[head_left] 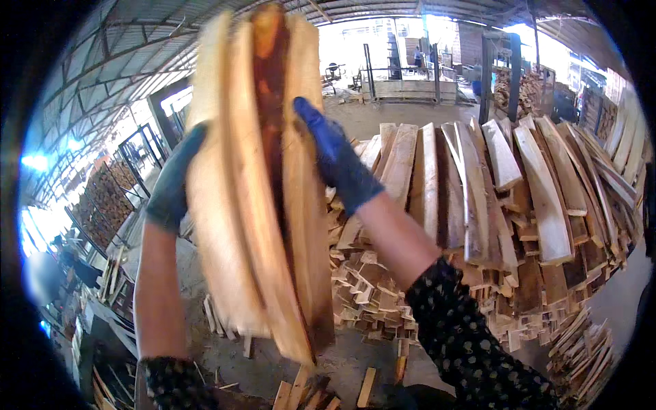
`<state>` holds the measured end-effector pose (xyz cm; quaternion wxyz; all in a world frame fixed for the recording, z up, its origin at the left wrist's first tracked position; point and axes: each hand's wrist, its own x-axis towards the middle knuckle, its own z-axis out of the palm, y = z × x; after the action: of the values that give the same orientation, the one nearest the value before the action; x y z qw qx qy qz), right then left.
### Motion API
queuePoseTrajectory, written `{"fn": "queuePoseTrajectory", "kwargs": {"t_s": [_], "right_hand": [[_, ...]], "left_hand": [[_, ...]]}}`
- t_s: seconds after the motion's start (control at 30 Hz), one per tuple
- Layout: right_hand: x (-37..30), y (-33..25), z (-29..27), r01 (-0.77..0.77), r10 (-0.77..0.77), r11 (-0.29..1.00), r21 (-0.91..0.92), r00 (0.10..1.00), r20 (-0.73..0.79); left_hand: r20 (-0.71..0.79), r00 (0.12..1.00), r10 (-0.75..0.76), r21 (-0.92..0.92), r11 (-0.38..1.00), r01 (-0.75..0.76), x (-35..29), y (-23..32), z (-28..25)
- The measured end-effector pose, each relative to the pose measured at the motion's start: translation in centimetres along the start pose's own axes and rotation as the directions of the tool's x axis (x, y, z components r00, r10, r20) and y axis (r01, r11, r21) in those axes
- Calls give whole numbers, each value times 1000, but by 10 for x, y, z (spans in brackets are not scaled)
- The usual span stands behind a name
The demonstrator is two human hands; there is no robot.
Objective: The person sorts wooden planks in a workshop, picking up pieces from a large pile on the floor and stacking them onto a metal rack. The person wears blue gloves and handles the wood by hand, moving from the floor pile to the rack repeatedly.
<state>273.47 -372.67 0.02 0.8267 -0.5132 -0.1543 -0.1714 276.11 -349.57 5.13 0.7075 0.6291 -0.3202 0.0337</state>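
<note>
Boards (254, 184) fill the space closest by, raised as one upright bundle, slightly tilted and a little blurred by motion; a dark reddish-brown strip runs down among the pale ones.

From the left, a woodpile (102, 205) stands well back under the roof. Nearer, the left hand (176, 179), gloved, presses the bundle's left edge; its fingertips are hidden, so I cannot tell how far they wrap round. Under the bundle, short offcuts (295, 388) lie on the floor (348, 350). The right hand (339, 158), in a blue and dark glove, grips the right edge, thumb up along the wood. Further right, a broad pile (492, 198) carries long boards laid side by side, apart from the bundle, with thin sticks (581, 355) low at its near right.

The step in hand looks like lifting and shifting the bundle. Its next move seems to call for even inward pressure from both hands, so no middle board slides out, and a level lowering.
</note>
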Motion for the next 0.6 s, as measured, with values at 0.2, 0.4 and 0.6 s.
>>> {"fn": "queuePoseTrajectory", "kwargs": {"t_s": [0.2,0.4,0.6], "right_hand": [[72,104,-114,-11,-469,467,-884,845,-258],[71,141,-106,50,-46,-95,-994,997,54],[68,143,-95,134,-108,-74,-988,984,141]], "left_hand": [[262,935,240,917,240,-318,86,-130,-25],[285,958,-2,758,613,-224,56,-202,-72],[99,995,-5,760,645,-72,41,-185,-73]]}}
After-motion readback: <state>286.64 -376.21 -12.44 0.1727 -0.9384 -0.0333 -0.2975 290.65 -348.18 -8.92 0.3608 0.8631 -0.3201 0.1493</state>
